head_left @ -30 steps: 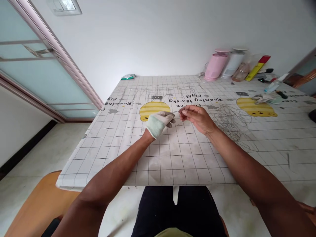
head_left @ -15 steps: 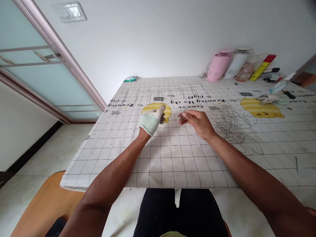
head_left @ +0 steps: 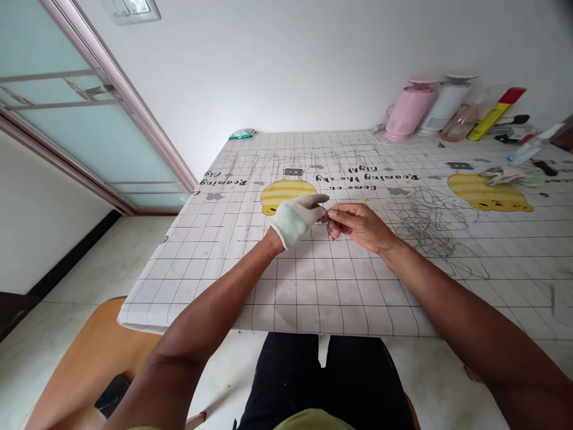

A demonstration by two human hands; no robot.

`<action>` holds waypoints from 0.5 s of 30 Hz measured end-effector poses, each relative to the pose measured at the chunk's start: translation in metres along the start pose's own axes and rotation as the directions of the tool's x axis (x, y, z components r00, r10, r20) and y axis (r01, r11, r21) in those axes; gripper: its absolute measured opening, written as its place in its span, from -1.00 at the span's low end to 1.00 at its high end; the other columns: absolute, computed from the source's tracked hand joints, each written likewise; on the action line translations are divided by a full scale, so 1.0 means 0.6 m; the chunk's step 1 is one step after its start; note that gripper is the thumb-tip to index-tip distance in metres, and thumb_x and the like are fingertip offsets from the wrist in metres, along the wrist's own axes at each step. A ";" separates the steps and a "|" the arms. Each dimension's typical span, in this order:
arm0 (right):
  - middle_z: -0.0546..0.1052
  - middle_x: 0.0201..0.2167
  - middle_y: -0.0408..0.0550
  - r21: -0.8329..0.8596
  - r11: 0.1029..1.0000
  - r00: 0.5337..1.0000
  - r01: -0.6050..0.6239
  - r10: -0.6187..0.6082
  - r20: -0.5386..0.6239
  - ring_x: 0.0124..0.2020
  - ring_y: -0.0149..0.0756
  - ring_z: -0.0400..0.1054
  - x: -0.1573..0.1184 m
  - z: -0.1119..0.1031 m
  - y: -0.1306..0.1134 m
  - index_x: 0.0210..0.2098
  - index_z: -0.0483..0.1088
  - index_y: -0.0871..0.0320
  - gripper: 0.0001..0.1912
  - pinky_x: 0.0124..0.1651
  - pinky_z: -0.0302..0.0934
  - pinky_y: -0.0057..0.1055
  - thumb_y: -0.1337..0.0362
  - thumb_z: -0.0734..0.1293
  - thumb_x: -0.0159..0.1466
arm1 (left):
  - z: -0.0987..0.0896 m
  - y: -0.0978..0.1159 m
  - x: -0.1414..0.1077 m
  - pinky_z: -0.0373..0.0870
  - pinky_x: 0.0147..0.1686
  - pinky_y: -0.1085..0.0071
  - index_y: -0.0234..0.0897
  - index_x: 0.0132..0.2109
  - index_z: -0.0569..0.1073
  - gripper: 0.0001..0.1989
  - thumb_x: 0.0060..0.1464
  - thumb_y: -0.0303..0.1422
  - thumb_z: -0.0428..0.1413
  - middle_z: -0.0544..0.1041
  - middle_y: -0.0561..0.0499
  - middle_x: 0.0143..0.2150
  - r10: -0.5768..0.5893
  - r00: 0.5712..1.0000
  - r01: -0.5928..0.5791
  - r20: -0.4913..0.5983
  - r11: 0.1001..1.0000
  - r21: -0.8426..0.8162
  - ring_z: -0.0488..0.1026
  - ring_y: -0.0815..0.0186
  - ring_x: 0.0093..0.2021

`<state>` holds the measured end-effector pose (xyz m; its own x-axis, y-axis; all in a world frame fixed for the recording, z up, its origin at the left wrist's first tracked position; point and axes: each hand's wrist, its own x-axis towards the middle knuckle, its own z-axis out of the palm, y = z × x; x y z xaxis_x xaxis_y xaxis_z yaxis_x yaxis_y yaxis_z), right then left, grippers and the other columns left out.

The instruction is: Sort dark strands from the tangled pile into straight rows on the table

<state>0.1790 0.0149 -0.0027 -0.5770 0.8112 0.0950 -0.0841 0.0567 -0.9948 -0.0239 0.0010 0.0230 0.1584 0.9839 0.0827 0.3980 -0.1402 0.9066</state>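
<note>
My left hand (head_left: 301, 216), in a white and pale green glove, is over the middle of the table, its fingertips meeting those of my right hand. The bare right hand (head_left: 356, 224) is closed in a pinch, with a thin strand just showing below its fingers. What my left fingertips pinch is too small to make out. Right of my right hand, a loose tangle of thin dark strands (head_left: 432, 230) lies on the checked tablecloth (head_left: 286, 301). More thin strands (head_left: 308, 154) lie stretched out toward the back.
At the back right stand a pink cylinder (head_left: 409, 110), a white cylinder (head_left: 445, 104), a clear bottle (head_left: 462, 122) and a yellow and red box (head_left: 496, 113). Crumpled gloves (head_left: 514, 175) lie at right. A green packet (head_left: 242, 134) sits at the back left corner. An orange chair (head_left: 85, 352) is below left.
My left hand has moved right, from apart to touching my right fingertips. The whole view has shifted slightly.
</note>
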 end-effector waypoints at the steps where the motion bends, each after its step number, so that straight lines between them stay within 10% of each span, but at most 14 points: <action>1: 0.49 -0.52 -0.11 -0.045 0.999 0.999 0.012 -0.013 -0.031 -0.43 -0.26 0.38 -0.001 0.003 0.001 -0.25 0.63 0.07 -0.60 -0.24 0.38 -0.24 -0.15 0.48 0.38 | 0.001 -0.001 0.000 0.51 0.02 0.33 -0.15 0.11 0.67 -0.65 0.25 -0.36 0.12 0.70 0.05 -0.26 -0.007 1.000 0.008 -0.024 1.000 0.024 0.63 0.24 -0.11; 6: 0.42 -0.57 -0.14 -0.522 0.851 0.934 0.062 -0.233 -0.269 -0.53 -0.26 0.27 -0.003 0.024 0.010 -0.32 0.53 -0.02 -0.55 -0.42 0.20 -0.26 -0.23 0.36 0.43 | 0.011 -0.002 0.000 0.47 -0.13 0.33 -0.10 -0.21 0.70 -0.74 0.29 -0.35 0.09 0.67 0.05 -0.29 0.016 0.996 -0.001 -0.087 0.985 0.170 0.57 0.23 -0.20; 15: 0.35 -0.60 -0.08 -0.921 0.382 0.874 -0.082 -0.416 -0.250 -0.55 -0.25 0.15 0.000 0.031 0.025 -0.42 0.37 0.03 -0.57 -0.39 -0.12 -0.26 0.02 0.18 0.52 | 0.021 -0.010 0.000 0.40 -0.19 0.31 -0.13 -0.34 0.63 -0.74 0.26 -0.35 0.09 0.60 -0.01 -0.38 0.093 0.993 -0.060 -0.080 0.938 0.343 0.54 0.16 -0.20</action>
<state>0.1626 0.0047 -0.0167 -0.2664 0.8314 0.4876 0.7631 0.4910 -0.4203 -0.0149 0.0003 0.0123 0.1220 0.9724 0.1990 0.6733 -0.2284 0.7032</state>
